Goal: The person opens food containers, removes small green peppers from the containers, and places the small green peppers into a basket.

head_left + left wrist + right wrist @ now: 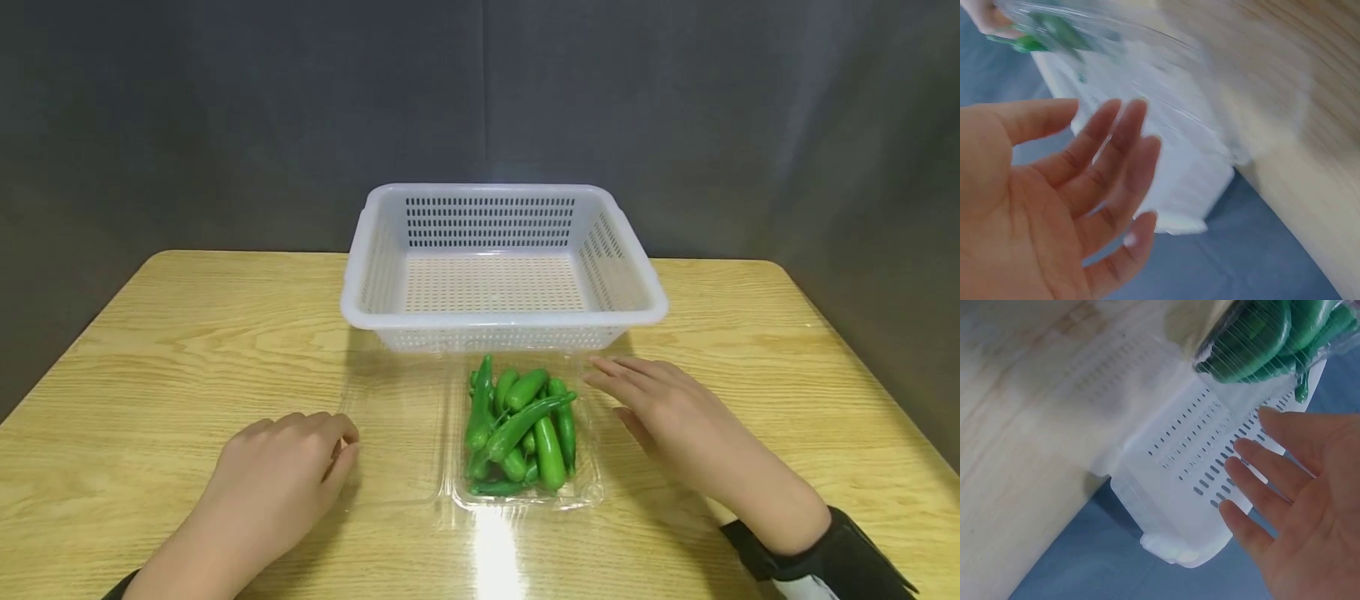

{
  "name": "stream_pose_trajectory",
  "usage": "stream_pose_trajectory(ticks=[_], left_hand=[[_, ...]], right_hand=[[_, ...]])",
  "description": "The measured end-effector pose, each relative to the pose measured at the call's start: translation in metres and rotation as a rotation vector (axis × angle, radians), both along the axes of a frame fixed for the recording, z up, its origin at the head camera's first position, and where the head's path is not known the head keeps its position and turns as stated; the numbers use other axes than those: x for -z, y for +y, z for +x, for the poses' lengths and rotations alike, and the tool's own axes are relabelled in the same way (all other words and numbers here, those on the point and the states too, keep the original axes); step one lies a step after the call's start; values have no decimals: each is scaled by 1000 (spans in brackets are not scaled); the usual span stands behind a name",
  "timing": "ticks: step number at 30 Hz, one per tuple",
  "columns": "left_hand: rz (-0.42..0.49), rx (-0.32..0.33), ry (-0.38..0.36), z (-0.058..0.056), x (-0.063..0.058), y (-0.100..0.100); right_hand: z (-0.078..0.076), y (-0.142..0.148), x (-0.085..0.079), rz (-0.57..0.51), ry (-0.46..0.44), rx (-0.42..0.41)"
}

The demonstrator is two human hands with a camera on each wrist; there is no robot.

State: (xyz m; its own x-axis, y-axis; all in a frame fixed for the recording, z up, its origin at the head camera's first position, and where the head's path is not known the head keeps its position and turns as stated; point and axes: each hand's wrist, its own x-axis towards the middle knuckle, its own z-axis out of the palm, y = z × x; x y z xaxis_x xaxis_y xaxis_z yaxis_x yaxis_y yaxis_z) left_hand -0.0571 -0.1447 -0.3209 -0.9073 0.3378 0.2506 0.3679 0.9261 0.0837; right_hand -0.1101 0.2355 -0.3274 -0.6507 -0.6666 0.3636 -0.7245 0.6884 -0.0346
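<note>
A clear plastic clamshell box (591, 493) lies on the table with its lid (393, 442) folded out flat to the left. Several green chili peppers (525, 429) fill it, some piled across others. Beside the lid's left edge is my left hand (281, 467), back upward; in the left wrist view the palm and loosely bent fingers of this hand (1079, 187) hold nothing. To the right of the box hovers my right hand (667, 417), fingertips close to its upper right corner. The right wrist view shows that hand (1310, 494) with spread, relaxed fingers and a bare palm.
Right behind the box stands a white perforated plastic basket (502, 320), with nothing inside it. The light wood table (187, 333) extends to both sides. A dark grey cloth backdrop (262, 125) rises behind the table's far edge.
</note>
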Motion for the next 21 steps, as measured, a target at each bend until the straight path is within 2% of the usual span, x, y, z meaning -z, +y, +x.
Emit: stream_pose_trajectory(ticks=[4,9,13,21], left_hand=[[69,73,-6,9,-4,11],[60,184,47,16,-4,19],[36,255,75,16,0,23],[1,332,44,14,6,29]], right_hand=[[-2,1,-4,-28,28,-31],[-4,0,-8,-59,60,-58],[-7,-3,-11,-72,73,-82],[-11,-19,-18,-76,52,-124]])
